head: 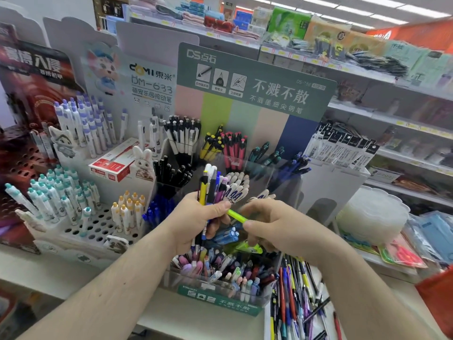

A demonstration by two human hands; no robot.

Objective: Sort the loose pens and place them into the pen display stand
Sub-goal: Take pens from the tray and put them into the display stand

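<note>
Left hand [196,217] clutches a mixed bundle of pens [210,187]; right hand [267,224] pinches a green pen [237,216] from it, above the display stand [218,299]. Plenty left: a loose pile [294,298] waits alongside.

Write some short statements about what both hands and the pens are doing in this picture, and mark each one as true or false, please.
1. The left hand grips a bundle of mixed pens. True.
2. The right hand is empty. False: it pinches a lime green pen.
3. A pile of loose pens lies to the lower right of the clear pen display stand. True.
4. The red pens stand in the front row of the stand. False: they stand in a back compartment, beside the yellow pens.
</note>
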